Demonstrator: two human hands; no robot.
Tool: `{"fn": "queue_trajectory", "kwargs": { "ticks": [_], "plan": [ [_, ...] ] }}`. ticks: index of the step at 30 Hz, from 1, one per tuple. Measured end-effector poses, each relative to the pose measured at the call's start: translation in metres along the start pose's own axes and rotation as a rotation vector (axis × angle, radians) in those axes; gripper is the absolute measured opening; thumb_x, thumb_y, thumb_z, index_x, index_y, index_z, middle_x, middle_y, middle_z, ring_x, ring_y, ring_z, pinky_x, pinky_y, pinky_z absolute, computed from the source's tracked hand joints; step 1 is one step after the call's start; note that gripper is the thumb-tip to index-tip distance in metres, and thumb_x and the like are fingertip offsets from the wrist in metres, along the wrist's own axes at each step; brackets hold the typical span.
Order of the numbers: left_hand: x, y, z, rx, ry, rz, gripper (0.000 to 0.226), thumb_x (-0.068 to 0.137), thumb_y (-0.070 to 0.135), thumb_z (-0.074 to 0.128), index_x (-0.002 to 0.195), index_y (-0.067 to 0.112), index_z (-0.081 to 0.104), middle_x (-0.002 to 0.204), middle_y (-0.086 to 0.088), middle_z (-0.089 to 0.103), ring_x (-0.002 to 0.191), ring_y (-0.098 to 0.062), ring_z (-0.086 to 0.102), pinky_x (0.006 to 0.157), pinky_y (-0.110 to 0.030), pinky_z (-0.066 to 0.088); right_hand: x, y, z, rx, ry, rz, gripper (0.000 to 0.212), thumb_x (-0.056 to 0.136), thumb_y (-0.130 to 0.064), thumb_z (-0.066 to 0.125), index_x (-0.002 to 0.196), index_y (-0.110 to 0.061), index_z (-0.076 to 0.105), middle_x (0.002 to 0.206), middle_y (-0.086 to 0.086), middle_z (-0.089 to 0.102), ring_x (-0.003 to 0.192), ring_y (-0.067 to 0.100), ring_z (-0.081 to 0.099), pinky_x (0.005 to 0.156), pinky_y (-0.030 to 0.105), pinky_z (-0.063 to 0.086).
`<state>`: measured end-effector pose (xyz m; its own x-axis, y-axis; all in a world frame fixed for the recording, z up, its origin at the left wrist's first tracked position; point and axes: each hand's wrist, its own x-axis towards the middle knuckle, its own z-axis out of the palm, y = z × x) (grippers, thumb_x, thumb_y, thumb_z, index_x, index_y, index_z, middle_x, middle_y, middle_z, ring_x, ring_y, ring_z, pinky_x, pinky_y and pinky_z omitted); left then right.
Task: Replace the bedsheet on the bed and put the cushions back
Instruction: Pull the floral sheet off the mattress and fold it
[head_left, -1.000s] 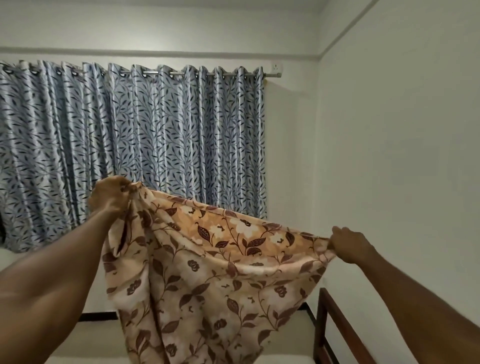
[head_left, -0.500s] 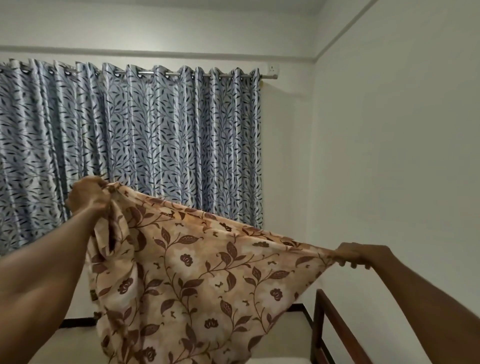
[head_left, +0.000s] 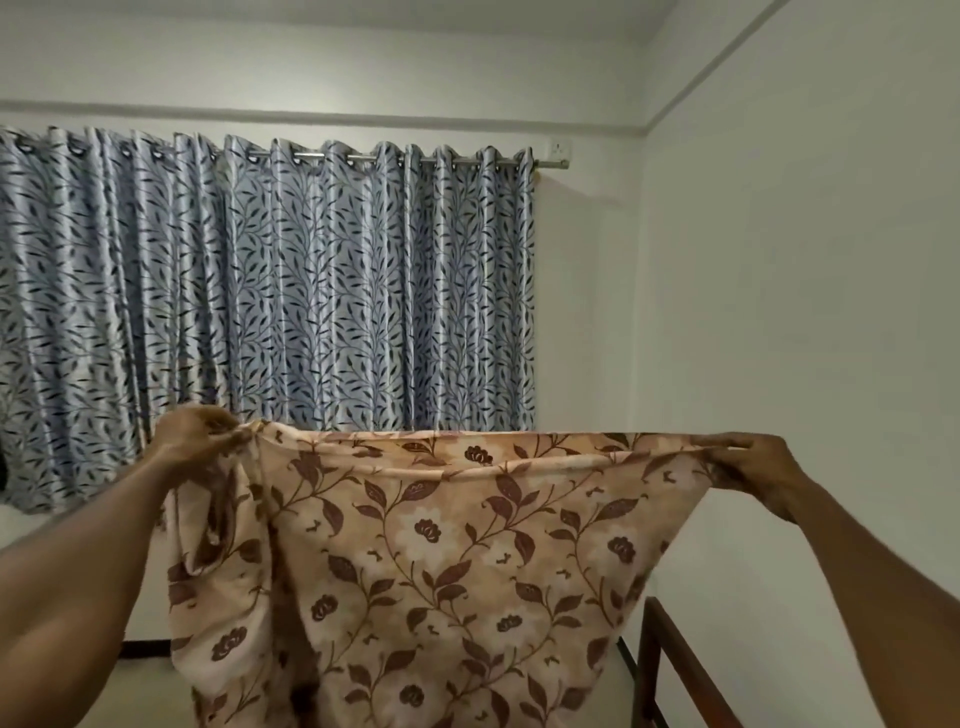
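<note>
White walls (head_left: 805, 312) fill the back and the right side of the room. A big blue curtain (head_left: 311, 312) with dark leaves hangs behind everything. In front of it, the bedsheet (head_left: 441, 561) is held up in the air. It is tan with brown flowers and leaves. Its top edge runs flat and straight from left to right between the two hands, and the rest hangs down. The bottom of the sheet is cut off by the edge of the picture. The left side is bunched up in deep folds. The sheet hides what is below and behind it, so only a bit of a dark wooden bed frame (head_left: 670, 670) peeks out at the lower right. The right wall is close beside that frame. The right hand (head_left: 753, 467) pinches the top right end of the sheet with curled fingers and thumb. The left hand (head_left: 195, 436) is a bit blurry, but its fingers are curled tight around the top left corner.
</note>
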<state>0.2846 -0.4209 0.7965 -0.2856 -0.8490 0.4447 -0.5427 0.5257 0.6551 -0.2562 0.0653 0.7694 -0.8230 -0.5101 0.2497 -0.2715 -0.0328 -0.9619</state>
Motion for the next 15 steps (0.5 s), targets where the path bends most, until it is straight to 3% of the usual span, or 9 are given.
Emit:
{"fn": "queue_trajectory", "kwargs": {
  "ticks": [2,6,8,10,12,13,15],
  "plan": [
    [-0.003,-0.014,-0.008,-0.06,-0.248,-0.041,0.015,0.085,0.024,0.085,0.092,0.012,0.08,0.088,-0.017,0.075,0.067,-0.031,0.072,0.048,-0.032,0.058,0.002,0.0,-0.02,-0.008,-0.201,0.168,0.024,0.09,0.0,0.073,0.113,0.003,0.075,0.106,0.029,0.072,0.089,0.034,0.066,0.07,0.036,0.065],
    [-0.011,-0.024,-0.004,0.098,-0.776,-0.178,0.032,0.075,0.029,0.089,0.099,0.009,0.082,0.093,-0.016,0.074,0.078,-0.026,0.068,0.061,-0.034,0.058,0.001,0.0,-0.029,-0.183,-0.545,0.377,0.03,0.089,-0.002,0.075,0.118,0.006,0.073,0.104,0.024,0.069,0.083,0.025,0.062,0.081,0.037,0.059],
    [-0.019,-0.019,0.011,0.136,-0.969,-0.22,0.023,0.084,0.022,0.084,0.101,0.007,0.078,0.092,-0.015,0.073,0.071,-0.024,0.07,0.053,-0.032,0.059,0.003,-0.002,-0.011,-0.311,-0.643,0.401,0.031,0.086,-0.003,0.079,0.117,0.005,0.075,0.102,0.022,0.067,0.078,0.022,0.06,0.078,0.035,0.057],
    [-0.023,-0.013,0.029,0.146,-1.055,-0.255,0.012,0.09,0.016,0.08,0.098,0.009,0.076,0.089,-0.013,0.073,0.067,-0.022,0.071,0.052,-0.03,0.059,0.006,-0.008,0.013,-0.46,-0.72,0.399,0.041,0.078,-0.012,0.088,0.115,0.003,0.076,0.104,0.023,0.065,0.08,0.023,0.057,0.079,0.034,0.055],
    [-0.022,-0.01,0.051,0.115,-0.896,-0.251,0.006,0.087,0.015,0.083,0.088,0.01,0.08,0.086,-0.012,0.073,0.07,-0.02,0.07,0.064,-0.033,0.06,0.011,-0.012,0.045,-0.544,-0.638,0.37,0.041,0.07,-0.014,0.092,0.105,0.002,0.08,0.096,0.024,0.065,0.073,0.023,0.056,0.075,0.035,0.057],
    [-0.022,-0.012,0.068,0.042,-0.695,-0.267,0.007,0.084,0.014,0.086,0.083,0.009,0.08,0.083,-0.013,0.074,0.068,-0.022,0.07,0.068,-0.035,0.06,0.015,-0.01,0.063,-0.574,-0.487,0.311,0.031,0.07,-0.012,0.091,0.096,0.002,0.081,0.086,0.023,0.068,0.065,0.024,0.061,0.069,0.034,0.059],
    [-0.023,-0.012,0.102,-0.085,-0.15,-0.362,0.018,0.08,0.016,0.09,0.085,0.004,0.078,0.083,-0.021,0.074,0.074,-0.034,0.073,0.07,-0.04,0.057,0.022,-0.001,0.1,-0.714,0.045,0.055,0.013,0.078,-0.011,0.085,0.086,-0.001,0.08,0.076,0.019,0.074,0.063,0.028,0.072,0.064,0.032,0.061]
  ]
}}
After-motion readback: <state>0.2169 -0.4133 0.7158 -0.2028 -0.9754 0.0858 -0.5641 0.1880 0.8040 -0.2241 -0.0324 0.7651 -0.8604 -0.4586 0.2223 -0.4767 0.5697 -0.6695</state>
